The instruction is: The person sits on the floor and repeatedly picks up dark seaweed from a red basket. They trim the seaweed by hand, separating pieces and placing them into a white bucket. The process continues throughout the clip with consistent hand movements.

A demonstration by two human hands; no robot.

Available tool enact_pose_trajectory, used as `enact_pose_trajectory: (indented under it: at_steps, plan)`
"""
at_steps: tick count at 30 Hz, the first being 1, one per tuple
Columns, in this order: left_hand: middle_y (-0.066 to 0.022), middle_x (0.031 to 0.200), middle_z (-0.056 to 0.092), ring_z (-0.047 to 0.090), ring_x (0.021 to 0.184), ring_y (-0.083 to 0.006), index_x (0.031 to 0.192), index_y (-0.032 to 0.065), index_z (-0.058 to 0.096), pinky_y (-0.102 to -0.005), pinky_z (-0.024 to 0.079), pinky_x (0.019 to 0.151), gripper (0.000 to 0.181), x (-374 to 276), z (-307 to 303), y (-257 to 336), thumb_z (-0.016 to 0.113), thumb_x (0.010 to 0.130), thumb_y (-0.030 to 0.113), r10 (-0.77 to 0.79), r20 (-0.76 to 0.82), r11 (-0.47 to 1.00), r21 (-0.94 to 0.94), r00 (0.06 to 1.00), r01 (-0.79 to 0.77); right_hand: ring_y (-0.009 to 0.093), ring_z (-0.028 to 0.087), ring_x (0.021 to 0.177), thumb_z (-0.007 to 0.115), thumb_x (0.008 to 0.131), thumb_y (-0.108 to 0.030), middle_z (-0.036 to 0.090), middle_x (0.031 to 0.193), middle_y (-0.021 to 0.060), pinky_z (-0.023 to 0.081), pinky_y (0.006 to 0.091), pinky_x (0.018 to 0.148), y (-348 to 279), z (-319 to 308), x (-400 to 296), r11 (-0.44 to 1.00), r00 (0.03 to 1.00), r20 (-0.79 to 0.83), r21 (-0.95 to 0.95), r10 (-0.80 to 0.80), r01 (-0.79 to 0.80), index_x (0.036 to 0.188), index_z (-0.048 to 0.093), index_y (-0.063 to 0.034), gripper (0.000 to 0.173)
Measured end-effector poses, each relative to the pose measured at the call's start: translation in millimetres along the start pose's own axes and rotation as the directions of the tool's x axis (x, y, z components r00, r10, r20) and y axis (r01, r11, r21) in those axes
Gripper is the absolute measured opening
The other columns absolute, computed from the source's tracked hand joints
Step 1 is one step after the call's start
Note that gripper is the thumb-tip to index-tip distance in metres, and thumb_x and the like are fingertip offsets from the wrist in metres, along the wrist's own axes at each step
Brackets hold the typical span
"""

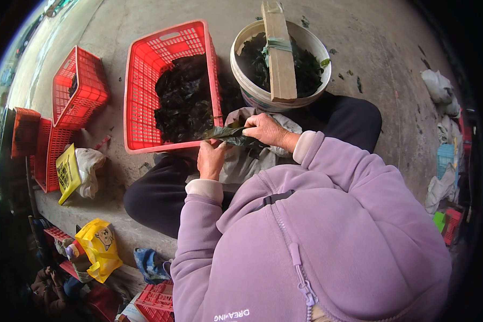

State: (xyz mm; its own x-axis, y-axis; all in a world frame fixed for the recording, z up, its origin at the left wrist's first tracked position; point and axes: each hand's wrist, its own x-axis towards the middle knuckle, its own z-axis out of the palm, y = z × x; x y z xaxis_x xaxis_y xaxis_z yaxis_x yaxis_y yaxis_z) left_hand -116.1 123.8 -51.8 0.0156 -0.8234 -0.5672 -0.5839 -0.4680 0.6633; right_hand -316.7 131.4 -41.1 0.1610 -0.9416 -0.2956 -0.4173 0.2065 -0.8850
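Note:
A dark green seaweed frond (233,137) stretches between my two hands above my lap. My left hand (211,157) pinches its one end beside the near rim of a red plastic crate (168,148); my right hand (264,129) grips it farther right. Dark wet seaweed (185,98) fills the crate's right part. Beyond my right hand stands a white plastic bucket (241,82) full of seaweed (253,56). Across its top lies a wooden board (282,72) with green cord tied round it. A greyish cloth (241,169) covers part of my lap.
More red crates (86,86) stand at the left, near a yellow sign-like sheet (67,174) and a white bag (89,171). A yellow bag (100,249) lies lower left, with a person (50,292) beyond it. Seaweed scraps (359,84) dot the concrete floor. Sacks (440,90) line the right edge.

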Motion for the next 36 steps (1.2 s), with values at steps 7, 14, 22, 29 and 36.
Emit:
enact_pose_trajectory:
  at_steps: [7, 14, 22, 29, 36]
  plan:
    - [-0.0128, 0.098, 0.062, 0.059, 0.09, -0.0285, 0.102, 0.0015, 0.063, -0.0348, 0.046, 0.082, 0.033, 0, 7, 18, 0.069, 0.071, 0.01, 0.662, -0.043, 0.738, -0.135, 0.748, -0.661, 0.027, 0.061, 0.076, 0.063, 0.074, -0.015, 0.064, 0.082, 0.0122, 0.048, 0.0344, 0.071, -25, -16, -9, 0.883, 0.905, -0.101, -0.289, -0.414, 0.371, 0.08, 0.066, 0.0009, 0.017]
    - [-0.01, 0.084, 0.058, 0.058, 0.074, -0.0198, 0.094, 0.0003, 0.064, -0.0309, 0.046, 0.068, 0.02, 17, 0, 20, 0.068, 0.076, 0.008, 0.582, 0.09, 0.795, -0.269, 0.808, -0.543, 0.01, 0.057, 0.065, 0.064, 0.08, -0.009, 0.064, 0.068, 0.0092, 0.046, 0.027, 0.062, -76, -36, -15, 0.978, 0.976, -0.106, 0.073, -0.19, 0.198, 0.082, 0.067, 0.0017, 0.011]
    - [-0.0139, 0.1, 0.062, 0.056, 0.098, -0.0309, 0.096, -0.0001, 0.065, -0.0418, 0.045, 0.084, 0.022, 12, -30, 31, 0.058, 0.08, 0.014, 0.508, -0.502, 0.843, 0.456, 0.7, -0.286, 0.007, 0.061, 0.073, 0.059, 0.089, -0.01, 0.066, 0.082, 0.0038, 0.05, 0.0208, 0.067, -192, -89, -35, 0.664, 0.787, -0.37, 0.424, -0.494, 0.616, 0.09, 0.064, 0.0029, 0.014]
    - [-0.025, 0.116, 0.058, 0.057, 0.107, -0.0346, 0.119, -0.0091, 0.051, -0.0437, 0.043, 0.093, 0.085, -37, -30, 70, 0.02, 0.091, 0.064, 0.61, 0.534, 0.352, -0.845, 0.585, 0.403, 0.009, 0.062, 0.077, 0.056, 0.09, -0.011, 0.066, 0.083, 0.0047, 0.052, 0.023, 0.072, -175, -67, -38, 0.815, 0.937, -0.202, 0.464, -0.285, 0.348, 0.094, 0.062, 0.0043, 0.017]
    - [-0.0167, 0.108, 0.063, 0.059, 0.105, -0.0282, 0.108, -0.0008, 0.059, -0.0436, 0.044, 0.096, 0.028, -21, -19, 79, 0.054, 0.093, 0.022, 0.379, 0.12, 0.002, -0.992, 0.918, 0.129, 0.008, 0.06, 0.063, 0.059, 0.087, -0.01, 0.063, 0.078, 0.0036, 0.054, 0.0227, 0.059, -113, -57, -51, 0.83, 0.996, -0.08, 0.558, 0.047, 0.006, 0.089, 0.063, 0.0012, 0.012]
